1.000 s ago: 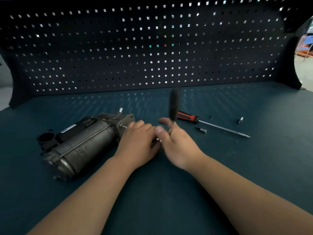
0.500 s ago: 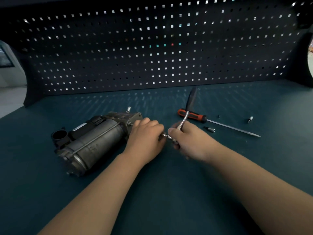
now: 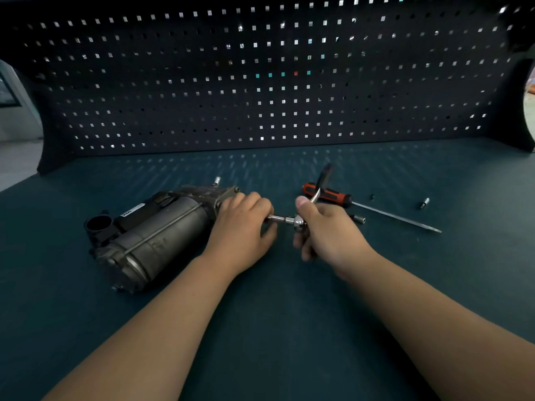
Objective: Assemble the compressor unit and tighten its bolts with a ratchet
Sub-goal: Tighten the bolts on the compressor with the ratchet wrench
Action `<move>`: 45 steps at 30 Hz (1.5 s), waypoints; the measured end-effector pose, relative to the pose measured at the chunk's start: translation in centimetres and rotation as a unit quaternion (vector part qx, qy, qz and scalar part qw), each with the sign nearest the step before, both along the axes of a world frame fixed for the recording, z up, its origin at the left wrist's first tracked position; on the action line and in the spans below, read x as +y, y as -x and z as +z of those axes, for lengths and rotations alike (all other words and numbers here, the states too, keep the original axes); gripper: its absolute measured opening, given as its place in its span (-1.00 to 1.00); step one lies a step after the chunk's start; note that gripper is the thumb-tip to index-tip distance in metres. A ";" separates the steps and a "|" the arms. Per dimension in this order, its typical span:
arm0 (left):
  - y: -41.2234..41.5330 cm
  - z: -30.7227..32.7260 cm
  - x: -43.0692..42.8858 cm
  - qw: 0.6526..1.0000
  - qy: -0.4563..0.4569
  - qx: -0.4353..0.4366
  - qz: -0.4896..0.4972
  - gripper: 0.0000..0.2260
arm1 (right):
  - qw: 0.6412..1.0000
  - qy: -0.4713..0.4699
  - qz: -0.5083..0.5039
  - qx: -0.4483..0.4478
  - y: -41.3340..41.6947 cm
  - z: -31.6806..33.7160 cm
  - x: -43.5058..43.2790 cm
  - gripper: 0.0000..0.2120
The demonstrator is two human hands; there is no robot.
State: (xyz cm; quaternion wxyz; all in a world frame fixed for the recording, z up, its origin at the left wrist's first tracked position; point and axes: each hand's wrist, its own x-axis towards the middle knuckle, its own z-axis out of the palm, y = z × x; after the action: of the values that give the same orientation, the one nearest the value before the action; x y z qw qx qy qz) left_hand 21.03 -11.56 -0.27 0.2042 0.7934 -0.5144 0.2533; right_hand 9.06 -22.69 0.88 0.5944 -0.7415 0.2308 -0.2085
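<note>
A grey cylindrical compressor unit [image 3: 156,235] lies on its side on the dark bench, left of centre. My left hand [image 3: 241,227] is at its right end, fingers curled round the chrome extension bar of the ratchet [image 3: 298,221]. My right hand [image 3: 327,230] grips the ratchet at its head, thumb up beside the handle. The ratchet's black handle rises up and to the right, away from me. The bolt at the compressor's end is hidden behind my left hand.
An orange-and-black screwdriver [image 3: 341,196] with a long shaft lies just behind my right hand. Small sockets lie near it [image 3: 359,219] and further right [image 3: 424,202], with a tiny dark bit [image 3: 372,196] between. A perforated pegboard [image 3: 266,82] closes the back of the bench.
The ratchet handle has swung from nearly upright to leaning right. My right hand has shifted right, uncovering the chrome extension bar. My head has moved, so the compressor sits further right in view.
</note>
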 end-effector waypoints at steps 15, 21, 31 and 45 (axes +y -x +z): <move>0.9 -0.1 -1.5 0.996 -0.083 -0.037 0.005 -0.77 | 0.895 0.440 0.077 -0.003 1.4 -0.1 -0.6 -0.69; 0.9 -0.3 -0.8 0.998 -0.045 -0.033 -0.027 -0.81 | 0.920 0.389 0.049 -0.013 1.3 -0.6 -0.6 -0.71; 0.0 -0.5 0.0 0.999 -0.033 -0.028 -0.006 -0.74 | 0.999 -0.017 -0.013 0.050 0.0 -0.5 0.6 -0.59; 0.0 0.2 -0.3 0.998 -0.064 -0.002 0.022 -0.82 | 0.844 0.535 0.045 0.002 1.2 -0.6 -0.4 -0.74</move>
State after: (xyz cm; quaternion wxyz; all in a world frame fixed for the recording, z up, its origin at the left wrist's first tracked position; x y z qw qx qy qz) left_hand 20.99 -11.87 -0.03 0.1465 0.8155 -0.5123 0.2260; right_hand 7.91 -23.10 0.30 0.1142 -0.9545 0.0510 -0.2706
